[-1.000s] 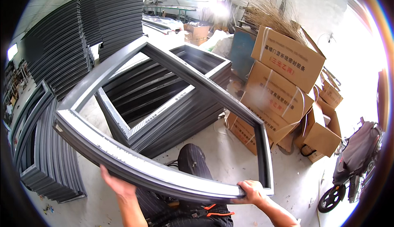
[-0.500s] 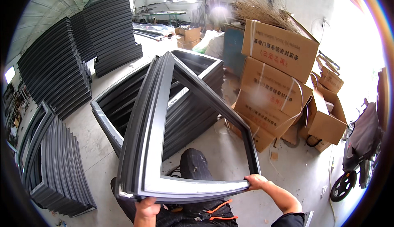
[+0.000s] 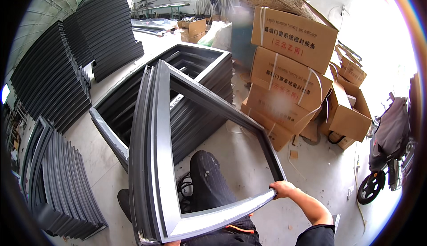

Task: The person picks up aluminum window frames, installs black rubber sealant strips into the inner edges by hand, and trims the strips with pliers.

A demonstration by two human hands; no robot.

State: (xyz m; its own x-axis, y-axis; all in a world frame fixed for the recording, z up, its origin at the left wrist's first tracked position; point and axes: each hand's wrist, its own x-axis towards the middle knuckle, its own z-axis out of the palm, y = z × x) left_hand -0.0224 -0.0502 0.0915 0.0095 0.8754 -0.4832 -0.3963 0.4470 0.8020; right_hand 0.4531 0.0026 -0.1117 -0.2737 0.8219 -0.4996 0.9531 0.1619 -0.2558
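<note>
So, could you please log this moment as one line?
right hand: grips tilted dark grey metal frame | left hand: barely visible | stacked frames behind

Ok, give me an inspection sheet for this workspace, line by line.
Surface: pale concrete floor, dusty, small scraps near the boxes.
Job's things: grey rectangular frame held up and tilted, above a flat stack of frames.
Clutter: cardboard boxes piled at right, some strapped; dry twigs on top.
Grips: right hand shut on the frame's lower right corner; left hand barely in view at the bottom edge.
Cables: dark coil on the floor by the leg.
Surroundings: leaning frame rows at left, parked scooter at right.
</note>
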